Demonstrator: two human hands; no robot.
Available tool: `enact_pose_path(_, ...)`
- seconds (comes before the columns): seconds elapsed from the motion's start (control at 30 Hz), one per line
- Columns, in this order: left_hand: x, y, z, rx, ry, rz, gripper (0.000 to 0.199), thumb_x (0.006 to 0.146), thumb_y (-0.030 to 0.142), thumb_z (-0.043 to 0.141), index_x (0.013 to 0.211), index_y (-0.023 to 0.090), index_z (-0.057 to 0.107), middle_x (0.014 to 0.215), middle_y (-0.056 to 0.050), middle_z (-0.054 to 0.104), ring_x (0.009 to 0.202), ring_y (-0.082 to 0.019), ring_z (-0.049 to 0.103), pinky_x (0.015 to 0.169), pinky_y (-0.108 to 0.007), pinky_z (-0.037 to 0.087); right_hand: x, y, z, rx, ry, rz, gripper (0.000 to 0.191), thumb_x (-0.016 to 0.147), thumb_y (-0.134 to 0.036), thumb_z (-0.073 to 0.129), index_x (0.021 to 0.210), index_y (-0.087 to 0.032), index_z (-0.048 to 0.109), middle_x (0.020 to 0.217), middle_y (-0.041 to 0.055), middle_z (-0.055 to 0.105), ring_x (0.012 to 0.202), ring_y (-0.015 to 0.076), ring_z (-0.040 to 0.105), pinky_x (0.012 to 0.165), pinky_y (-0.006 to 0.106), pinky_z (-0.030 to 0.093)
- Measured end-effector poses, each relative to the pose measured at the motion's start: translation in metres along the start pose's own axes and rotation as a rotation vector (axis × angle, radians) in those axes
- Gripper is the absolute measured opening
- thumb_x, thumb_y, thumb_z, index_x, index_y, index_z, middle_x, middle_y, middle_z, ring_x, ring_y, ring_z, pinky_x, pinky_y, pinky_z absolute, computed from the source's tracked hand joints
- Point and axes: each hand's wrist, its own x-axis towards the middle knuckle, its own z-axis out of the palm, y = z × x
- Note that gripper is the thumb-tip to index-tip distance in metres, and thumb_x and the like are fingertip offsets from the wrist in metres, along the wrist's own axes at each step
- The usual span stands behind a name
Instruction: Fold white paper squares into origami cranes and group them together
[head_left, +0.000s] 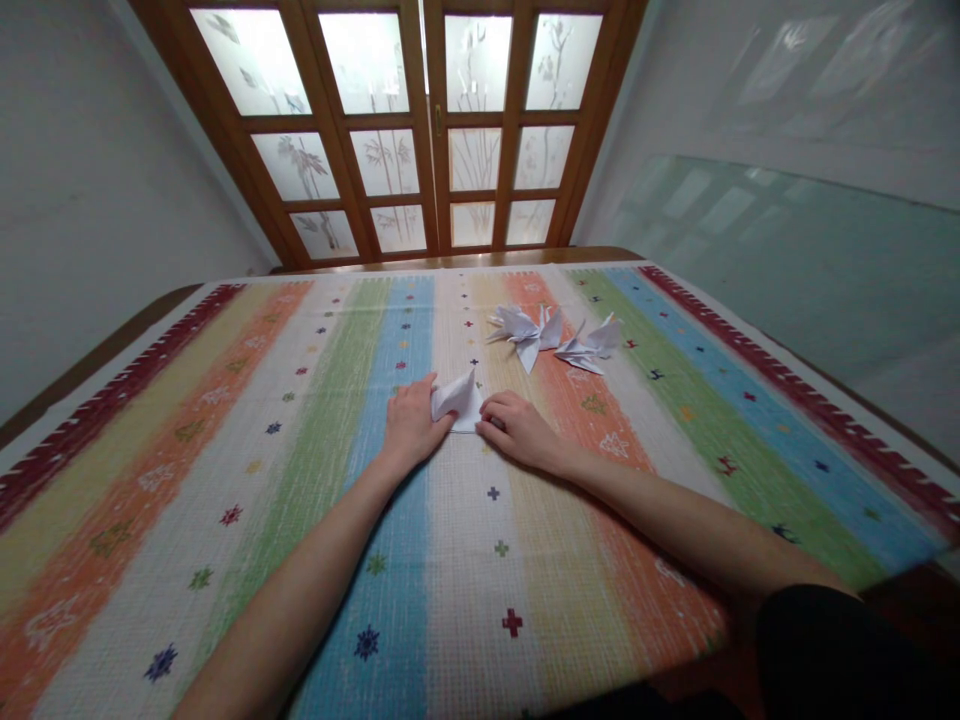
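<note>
A small piece of folded white paper (pixel 459 402) lies on the striped tablecloth, with one pointed flap standing up. My left hand (pixel 415 416) grips its left side, the thumb over the paper's lower part and the fingers along its far edge. At the paper's right corner is my right hand (pixel 517 428), its fingers curled and pinched together against that edge. Beyond my right hand sit folded white paper cranes (pixel 527 333), bunched together, with another paper crane (pixel 591 346) just to their right.
The striped tablecloth (pixel 300 480) with small printed figures covers a wooden-edged table. Past its far edge stand wooden doors (pixel 433 130) with frosted panes. A pale wall (pixel 75 130) rises on the left, and a glossy glass panel (pixel 787 270) leans along the right.
</note>
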Motion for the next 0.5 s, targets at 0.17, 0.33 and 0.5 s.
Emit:
enact_pose_path(0.17,-0.002,0.0,0.001,0.039,0.021,0.015,0.059,0.083,0.037,0.063,0.134,0.012,0.047,0.115,-0.015,0.065,0.109,-0.034,0.055,0.089,-0.046,0.044,0.005,-0.004,0.004,-0.096,-0.012,0.072,0.009,0.085,-0.019,0.06,0.078,-0.016,0.061,0.089,0.0086,0.061,0.086,0.0201,0.053,0.078,0.033,0.043)
enact_pose_path(0.33,-0.001,-0.002,0.0,0.051,0.058,-0.049,0.053,0.079,0.025,0.062,0.13,0.015,0.051,0.116,-0.014,0.065,0.107,-0.033,0.056,0.087,-0.045,0.045,0.005,-0.004,0.006,-0.1,-0.016,0.064,0.008,0.087,-0.016,0.055,0.088,-0.015,0.063,0.094,0.0103,0.061,0.089,0.0215,0.054,0.081,0.035,0.043)
enact_pose_path(0.5,0.001,-0.004,-0.002,-0.004,0.038,-0.03,0.047,0.081,0.025,0.063,0.125,0.013,0.055,0.113,-0.014,0.066,0.107,-0.033,0.057,0.088,-0.046,0.045,0.0,0.008,-0.001,0.013,-0.002,-0.074,0.016,0.087,-0.012,0.051,0.097,-0.017,0.063,0.103,0.0102,0.061,0.098,0.0216,0.055,0.088,0.037,0.046)
